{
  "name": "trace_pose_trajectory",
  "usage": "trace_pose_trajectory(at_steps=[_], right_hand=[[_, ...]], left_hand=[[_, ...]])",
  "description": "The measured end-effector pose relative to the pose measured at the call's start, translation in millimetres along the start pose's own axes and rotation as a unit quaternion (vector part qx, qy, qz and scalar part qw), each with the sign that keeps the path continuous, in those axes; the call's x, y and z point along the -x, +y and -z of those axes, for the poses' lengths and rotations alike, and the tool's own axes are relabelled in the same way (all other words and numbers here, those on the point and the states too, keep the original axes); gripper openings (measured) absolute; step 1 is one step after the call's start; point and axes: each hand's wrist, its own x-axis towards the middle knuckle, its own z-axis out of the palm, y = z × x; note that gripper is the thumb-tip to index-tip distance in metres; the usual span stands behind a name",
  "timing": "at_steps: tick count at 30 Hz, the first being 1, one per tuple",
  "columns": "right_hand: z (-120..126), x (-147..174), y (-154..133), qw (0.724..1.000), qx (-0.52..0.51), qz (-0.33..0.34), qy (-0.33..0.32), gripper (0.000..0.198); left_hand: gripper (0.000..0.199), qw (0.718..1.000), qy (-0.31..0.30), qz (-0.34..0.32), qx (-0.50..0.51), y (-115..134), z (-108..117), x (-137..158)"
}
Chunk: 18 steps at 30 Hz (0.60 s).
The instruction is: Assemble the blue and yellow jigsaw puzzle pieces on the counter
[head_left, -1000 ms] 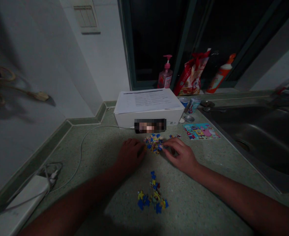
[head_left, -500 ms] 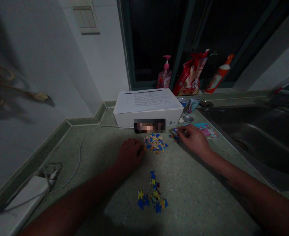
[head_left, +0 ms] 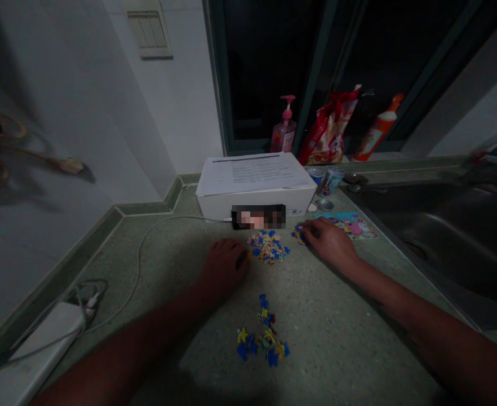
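Left of a heap of small blue, yellow and pink jigsaw pieces (head_left: 269,247), my left hand (head_left: 224,264) rests on the counter. Its fingers are curled under, with the thumb at the heap's edge, and whatever they hold is hidden. My right hand (head_left: 331,239) bends over a smaller cluster of jigsaw pieces (head_left: 298,234), thumb and forefinger pinched at its right side on a piece mostly covered by the fingers. Behind that hand lies a colourful picture sheet (head_left: 360,226), partly covered. Nearer to me are loose blue and yellow jigsaw pieces (head_left: 269,341).
A white box (head_left: 254,175) stands at the back, a phone (head_left: 258,217) leaning against it with a cable (head_left: 137,254). Cans (head_left: 330,181) and round lids (head_left: 324,205) are beside it. The steel sink (head_left: 434,225) is right; a power strip (head_left: 41,349) lies left.
My right hand has shifted slightly left and its fingers have dropped onto the small cluster, uncovering more of the picture sheet. My left hand stays in place.
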Motion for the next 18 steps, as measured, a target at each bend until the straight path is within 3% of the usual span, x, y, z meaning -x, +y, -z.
trace_pose_trajectory(at_steps=[5,11,18], right_hand=[[-1.8,-1.6,-1.1,1.000,0.015,0.007,-0.004,0.031],[-1.7,3.8,-5.4,0.999,-0.015,0.026,0.040,0.035],[-2.7,24.9,-31.5,0.988,-0.040,0.127,0.078,0.030]], left_hand=[[0.012,1.000,0.002,0.004,0.002,0.3,1.1,-0.2],[0.014,1.000,0.001,0.009,0.019,-0.8,1.2,-1.0],[0.013,0.999,0.013,0.007,0.033,-1.3,1.8,-1.0]])
